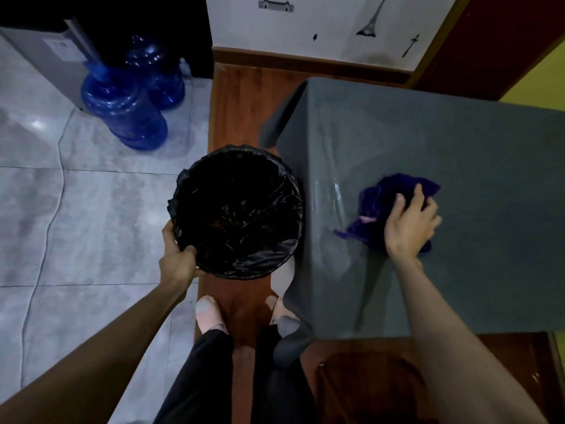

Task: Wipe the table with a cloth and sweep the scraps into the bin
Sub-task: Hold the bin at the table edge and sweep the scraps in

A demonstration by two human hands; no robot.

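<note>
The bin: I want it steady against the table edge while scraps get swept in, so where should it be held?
Grip the bin by its near-left rim, where the left hand is now, fingers hooked over the bag-lined lip. That leaves the table side open for the cloth.

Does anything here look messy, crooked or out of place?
Little stands out. The grey tablecloth is rumpled and shiny near its left edge, beside the crumpled purple cloth under the right hand. The left hand grips the rim of the black-lined round bin beside the table. No spill shows.
</note>
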